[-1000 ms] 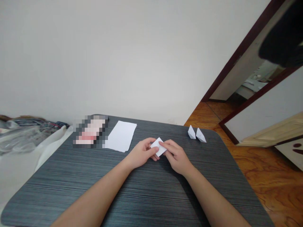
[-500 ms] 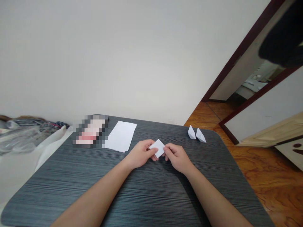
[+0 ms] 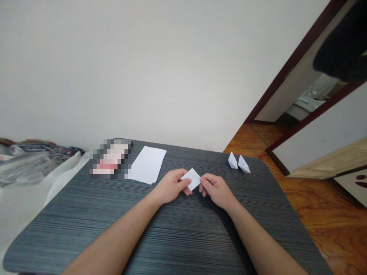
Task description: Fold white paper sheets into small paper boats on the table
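A small folded white paper, diamond-shaped from here, is held between both hands above the dark table. My left hand grips its left side, thumb on top and fingers underneath. At the right corner, my right hand pinches the paper between thumb and curled fingers. Two folded white paper boats stand beside each other beyond my right hand. A stack of white paper sheets lies to the far left of my hands.
The dark wood-grain table meets a pale wall at the back. A pixelated object lies at the back left. Plastic-wrapped items are piled off the left edge. A doorway opens to the right above a wooden floor.
My right hand has shifted slightly to the right along the paper's corner. My left hand keeps almost the same hold.
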`<state>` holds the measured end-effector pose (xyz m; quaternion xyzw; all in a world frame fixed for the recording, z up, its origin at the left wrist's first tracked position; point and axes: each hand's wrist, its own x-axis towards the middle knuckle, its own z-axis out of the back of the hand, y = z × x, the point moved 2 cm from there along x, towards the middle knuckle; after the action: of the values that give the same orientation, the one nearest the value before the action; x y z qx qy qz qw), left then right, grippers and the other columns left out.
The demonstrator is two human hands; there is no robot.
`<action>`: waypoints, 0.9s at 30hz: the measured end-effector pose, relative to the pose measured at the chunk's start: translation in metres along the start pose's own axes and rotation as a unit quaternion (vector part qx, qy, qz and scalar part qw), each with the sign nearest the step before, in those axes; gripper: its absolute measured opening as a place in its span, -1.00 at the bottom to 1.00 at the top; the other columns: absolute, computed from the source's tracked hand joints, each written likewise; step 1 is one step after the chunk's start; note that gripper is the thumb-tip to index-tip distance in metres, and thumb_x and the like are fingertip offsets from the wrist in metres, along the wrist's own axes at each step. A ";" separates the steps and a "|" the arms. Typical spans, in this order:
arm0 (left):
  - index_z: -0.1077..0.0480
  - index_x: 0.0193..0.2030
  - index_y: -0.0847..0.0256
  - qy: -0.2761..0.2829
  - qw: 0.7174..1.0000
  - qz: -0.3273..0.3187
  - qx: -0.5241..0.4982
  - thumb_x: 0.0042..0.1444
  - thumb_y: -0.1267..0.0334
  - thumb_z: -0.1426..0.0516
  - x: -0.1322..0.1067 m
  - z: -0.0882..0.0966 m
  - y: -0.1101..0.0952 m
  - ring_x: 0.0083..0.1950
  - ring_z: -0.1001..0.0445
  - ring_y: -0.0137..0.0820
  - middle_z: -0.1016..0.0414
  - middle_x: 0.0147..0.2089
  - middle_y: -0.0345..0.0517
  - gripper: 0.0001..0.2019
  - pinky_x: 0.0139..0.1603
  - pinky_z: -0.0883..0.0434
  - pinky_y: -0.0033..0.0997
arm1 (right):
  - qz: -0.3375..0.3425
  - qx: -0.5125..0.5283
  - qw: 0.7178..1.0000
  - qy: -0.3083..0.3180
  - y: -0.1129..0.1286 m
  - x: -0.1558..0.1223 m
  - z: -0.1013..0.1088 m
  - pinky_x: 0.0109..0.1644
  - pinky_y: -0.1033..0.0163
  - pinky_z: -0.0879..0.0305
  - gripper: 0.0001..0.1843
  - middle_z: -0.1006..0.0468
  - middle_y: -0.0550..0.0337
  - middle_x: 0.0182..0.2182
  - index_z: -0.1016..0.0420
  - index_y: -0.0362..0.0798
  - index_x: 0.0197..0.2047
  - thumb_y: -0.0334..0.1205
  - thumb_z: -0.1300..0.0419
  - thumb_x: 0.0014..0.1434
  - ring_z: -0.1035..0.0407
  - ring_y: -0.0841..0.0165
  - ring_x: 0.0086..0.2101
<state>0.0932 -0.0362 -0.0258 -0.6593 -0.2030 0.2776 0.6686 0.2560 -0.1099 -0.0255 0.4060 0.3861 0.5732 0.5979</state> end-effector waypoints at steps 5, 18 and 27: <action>-0.33 -0.24 0.31 -0.002 1.000 -0.003 -0.003 0.12 0.19 -0.06 0.000 0.001 0.002 -0.43 -0.49 -0.39 -0.48 -0.44 -0.09 -0.80 -0.37 -0.42 -0.41 | -0.004 -0.003 1.000 -0.005 -0.002 -0.001 0.000 -0.49 0.37 -0.19 -0.65 -0.40 0.28 -0.65 -0.35 -0.09 -0.53 -0.15 -0.01 0.24 -0.27 0.49 -0.63; -0.36 -0.25 0.32 0.014 1.000 0.014 0.004 0.06 0.19 -0.12 -0.002 -0.002 -0.006 -0.45 -0.48 -0.41 -0.49 -0.44 -0.08 -0.78 -0.40 -0.41 -0.42 | 0.008 -0.006 1.000 -0.008 0.000 -0.001 -0.002 -0.49 0.37 -0.22 -0.66 -0.43 0.26 -0.63 -0.36 -0.09 -0.51 -0.15 0.00 0.24 -0.30 0.48 -0.62; -0.38 -0.29 0.32 0.041 0.998 0.018 0.035 0.05 0.23 -0.10 -0.003 -0.003 -0.005 -0.45 -0.46 -0.41 -0.50 -0.45 -0.08 -0.82 -0.40 -0.40 -0.43 | 0.014 0.006 1.000 -0.005 -0.002 -0.001 -0.004 -0.50 0.39 -0.19 -0.76 -0.40 0.29 -0.61 -0.35 -0.08 -0.43 -0.17 -0.03 0.22 -0.27 0.48 -0.60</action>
<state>0.0930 -0.0402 -0.0203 -0.6497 -0.1532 0.2692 0.6942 0.2531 -0.1106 -0.0288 0.4175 0.3807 0.5771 0.5897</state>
